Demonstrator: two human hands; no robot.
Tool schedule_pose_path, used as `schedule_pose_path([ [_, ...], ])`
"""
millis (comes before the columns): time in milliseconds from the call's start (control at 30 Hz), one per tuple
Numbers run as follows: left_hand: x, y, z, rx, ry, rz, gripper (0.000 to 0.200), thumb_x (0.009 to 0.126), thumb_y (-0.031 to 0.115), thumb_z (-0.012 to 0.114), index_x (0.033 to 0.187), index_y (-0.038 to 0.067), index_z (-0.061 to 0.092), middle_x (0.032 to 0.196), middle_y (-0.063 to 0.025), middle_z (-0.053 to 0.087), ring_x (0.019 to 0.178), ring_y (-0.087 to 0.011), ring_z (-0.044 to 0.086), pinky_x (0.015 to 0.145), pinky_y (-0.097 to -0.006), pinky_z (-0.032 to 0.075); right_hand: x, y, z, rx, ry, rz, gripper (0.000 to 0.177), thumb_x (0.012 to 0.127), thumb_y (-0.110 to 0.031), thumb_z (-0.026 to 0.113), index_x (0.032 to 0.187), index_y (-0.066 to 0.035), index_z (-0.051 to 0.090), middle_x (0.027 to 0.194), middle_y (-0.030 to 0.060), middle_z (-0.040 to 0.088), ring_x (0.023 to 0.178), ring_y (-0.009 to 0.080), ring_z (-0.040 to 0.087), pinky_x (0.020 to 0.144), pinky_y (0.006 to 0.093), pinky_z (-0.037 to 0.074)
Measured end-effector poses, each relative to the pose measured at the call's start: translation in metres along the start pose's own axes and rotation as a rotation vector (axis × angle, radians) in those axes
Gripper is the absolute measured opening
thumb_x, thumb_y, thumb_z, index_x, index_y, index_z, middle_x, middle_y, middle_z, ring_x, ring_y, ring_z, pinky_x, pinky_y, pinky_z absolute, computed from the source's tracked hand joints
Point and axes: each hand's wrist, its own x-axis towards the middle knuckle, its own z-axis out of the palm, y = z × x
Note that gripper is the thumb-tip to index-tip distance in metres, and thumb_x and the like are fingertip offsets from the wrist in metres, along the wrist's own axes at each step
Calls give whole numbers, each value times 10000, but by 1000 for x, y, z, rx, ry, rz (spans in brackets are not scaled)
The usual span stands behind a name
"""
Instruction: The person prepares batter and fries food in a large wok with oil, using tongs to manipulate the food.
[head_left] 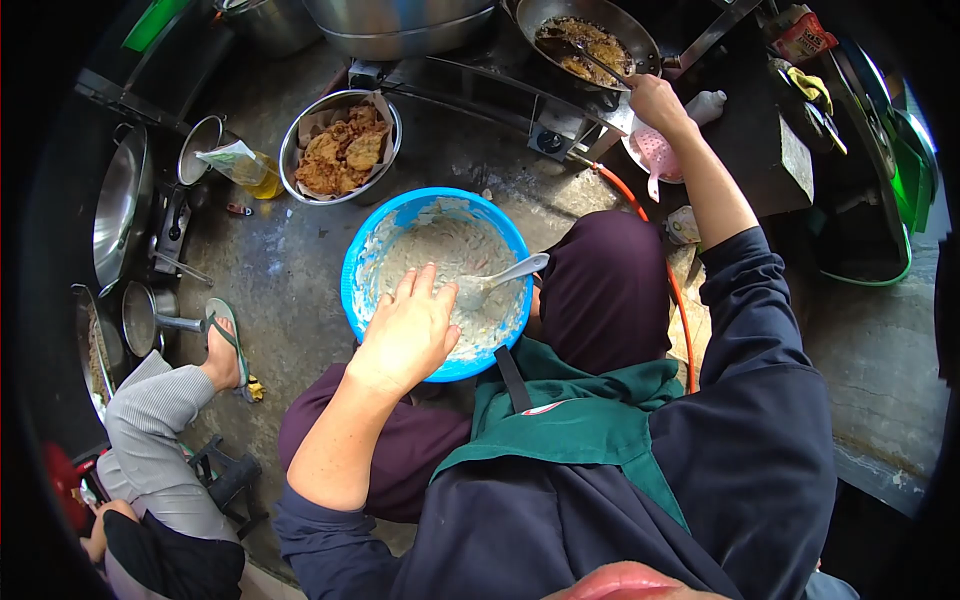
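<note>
My left hand (405, 330) is over a blue basin (350, 262) of pale, thick batter (425, 245), its fingers stretched out and holding nothing. Whether the fingertips touch the batter cannot be made out. Beside that hand, a ladle (515, 271) rests in the batter with its grey handle across the basin's right side. My right hand (655, 102) is closed around the handle of a dark spatula (597, 63), which reaches into a wok (643, 52) on the stove. Browning pieces of food (600, 48) lie in bubbling oil there.
A steel bowl (288, 160) lined with paper holds golden fritters (345, 150). Left of it is a pouch of yellow oil (258, 178). An orange hose (672, 270) runs past my right knee. A pink strainer (655, 155) lies near the stove. Another person's sandalled foot (222, 345) is at left.
</note>
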Motion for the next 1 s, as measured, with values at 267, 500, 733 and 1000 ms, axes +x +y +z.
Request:
schedule_pose_path([
  [267,0,1,0,13,17,2,486,804,225,650,1226,25,518,1342,-242,424,1251,-384,425,958,-477,429,9,8,-21,34,113,50,388,767,-62,481,1110,-92,659,1078,210,630,1032,351,601,934,394,454],
  [500,2,0,0,13,9,3,488,806,223,648,1232,25,515,1341,-245,424,1250,-383,428,957,-479,428,25,18,0,-95,85,44,294,802,-94,478,1019,-54,671,1047,181,650,999,352,616,889,413,481],
  [733,3,0,-2,-8,-39,-32,512,805,227,643,1261,55,488,1372,-230,403,1266,-391,404,995,-502,393,29,18,24,-84,60,61,253,817,-104,468,951,-21,665,1002,234,644,972,380,621,846,449,498],
  [1000,3,1,-3,18,-7,-1,489,808,230,647,1230,24,510,1340,-242,423,1255,-384,418,949,-481,433,33,23,26,-86,36,47,264,816,-101,463,964,-15,664,1014,237,640,978,381,619,849,443,497],
])
